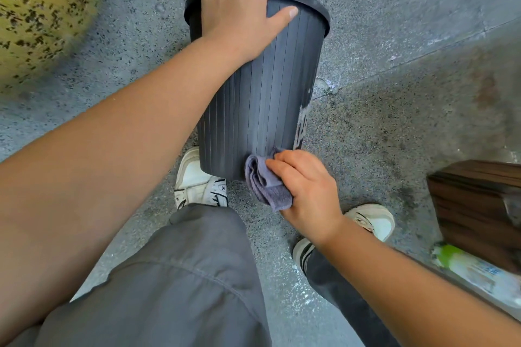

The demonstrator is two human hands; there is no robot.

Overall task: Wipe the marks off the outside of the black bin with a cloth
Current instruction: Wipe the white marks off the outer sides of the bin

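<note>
Head view:
Black bin: tipped over between my two hands, rim end far from me, base end near. I can't see its inside.
Left hand: fingers spread, clamped over the rim, thumb flat on the ribbed wall.
Right hand: fingers curled, pinching a folded grey cloth.
Cloth: touching the bin's wall at the base edge, just left of my right hand.
Marks: whitish smears on the bin's right side, just above my right hand.
Wooden box: well right of my right hand, contents I can't tell.
Plastic bottle: lying beside the box, under my right forearm side.
Shoes: white, below the bin.
</note>
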